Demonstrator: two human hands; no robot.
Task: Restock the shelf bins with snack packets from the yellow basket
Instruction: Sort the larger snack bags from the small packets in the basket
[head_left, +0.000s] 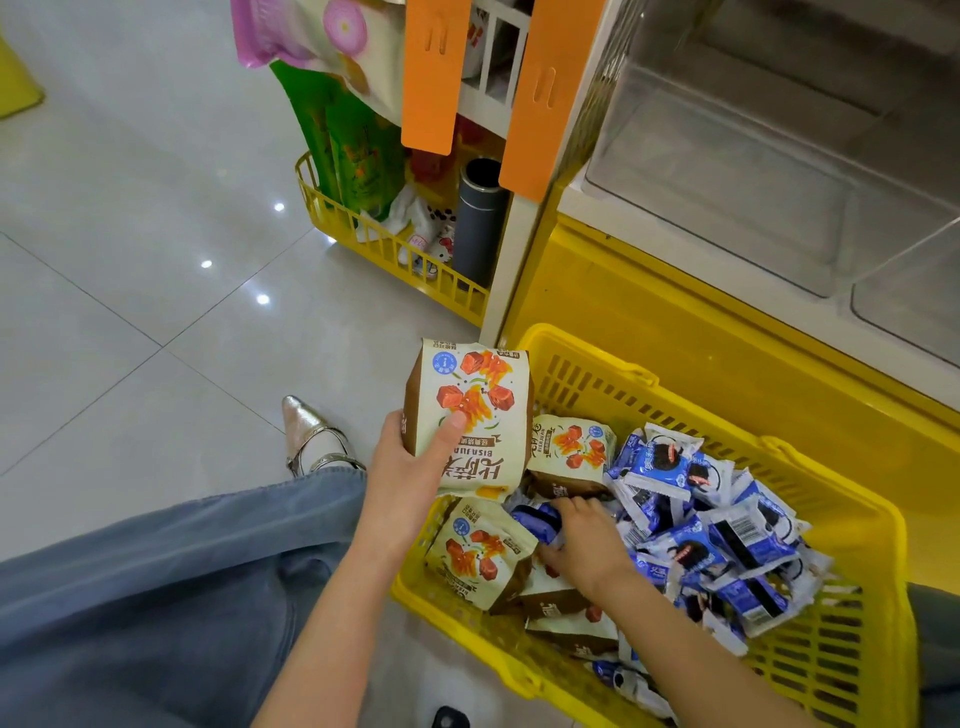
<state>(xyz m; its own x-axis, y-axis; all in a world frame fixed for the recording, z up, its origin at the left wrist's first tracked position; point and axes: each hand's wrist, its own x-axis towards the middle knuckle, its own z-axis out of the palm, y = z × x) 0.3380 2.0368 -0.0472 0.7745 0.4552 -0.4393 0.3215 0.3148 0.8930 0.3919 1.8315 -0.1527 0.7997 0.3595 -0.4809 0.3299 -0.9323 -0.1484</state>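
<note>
A yellow basket (587, 348) stands on the floor at lower right, filled with cream-and-brown snack packets (480, 551) and several blue-and-white cookie packets (727, 540). My left hand (410, 467) grips one cream-and-brown snack packet (467, 410) above the basket's left rim, thumb across its front. My right hand (582, 540) reaches down into the basket among the packets, fingers curled on a dark blue packet (537, 519). Clear plastic shelf bins (769, 156) sit at upper right, showing nothing inside.
The yellow shelf base (675, 322) runs behind the basket. A smaller yellow wire basket (395, 254) with green bags and a grey cylinder (478, 223) stands left of the shelf post. Orange tags (431, 73) hang above. My leg and shoe (311, 436) are on the tiled floor at left.
</note>
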